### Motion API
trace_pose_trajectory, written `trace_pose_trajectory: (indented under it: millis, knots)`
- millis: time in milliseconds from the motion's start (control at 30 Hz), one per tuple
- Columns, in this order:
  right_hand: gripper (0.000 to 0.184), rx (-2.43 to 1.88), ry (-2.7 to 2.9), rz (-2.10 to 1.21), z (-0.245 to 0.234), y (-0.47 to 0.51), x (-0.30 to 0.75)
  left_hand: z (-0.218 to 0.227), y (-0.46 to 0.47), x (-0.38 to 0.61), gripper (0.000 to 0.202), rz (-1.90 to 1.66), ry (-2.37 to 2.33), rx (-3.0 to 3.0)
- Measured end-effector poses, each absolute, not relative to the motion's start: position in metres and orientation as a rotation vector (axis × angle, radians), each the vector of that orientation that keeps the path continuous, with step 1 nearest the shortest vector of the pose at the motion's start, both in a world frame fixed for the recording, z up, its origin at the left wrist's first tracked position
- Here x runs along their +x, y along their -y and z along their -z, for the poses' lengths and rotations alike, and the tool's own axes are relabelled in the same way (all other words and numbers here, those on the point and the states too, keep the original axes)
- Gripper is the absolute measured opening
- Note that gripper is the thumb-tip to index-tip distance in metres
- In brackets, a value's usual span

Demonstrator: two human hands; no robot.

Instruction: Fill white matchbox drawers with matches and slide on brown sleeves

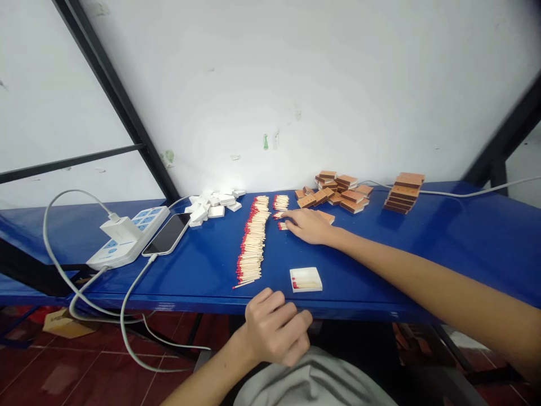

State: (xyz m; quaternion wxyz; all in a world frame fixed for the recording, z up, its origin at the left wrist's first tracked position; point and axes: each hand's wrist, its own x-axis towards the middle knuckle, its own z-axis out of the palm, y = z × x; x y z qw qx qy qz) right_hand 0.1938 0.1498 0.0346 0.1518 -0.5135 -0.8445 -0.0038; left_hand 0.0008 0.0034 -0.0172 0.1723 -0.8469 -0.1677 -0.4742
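Observation:
My right hand reaches out over the blue table, fingers together and pressed down on a small bunch of matches by the far row. A long row of red-tipped matches lies to its left. A white inner matchbox tray, partly filled with matches, sits near the front edge. My left hand rests curled at the table's front edge, just below the tray, with nothing visible in it.
Orange matchbox sleeves are heaped at the back, a neat stack to their right. White inner trays pile at back left. A phone and power strip with cables lie at left.

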Motion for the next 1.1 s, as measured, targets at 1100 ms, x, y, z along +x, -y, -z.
trace_pose_trajectory:
  millis: [1100]
  knots:
    - [0.031,-1.441,2.402,0.025,-0.0346,-0.1488,0.1943,0.0167,-0.0030,-0.0001,0.018,1.342,0.461,-2.413]
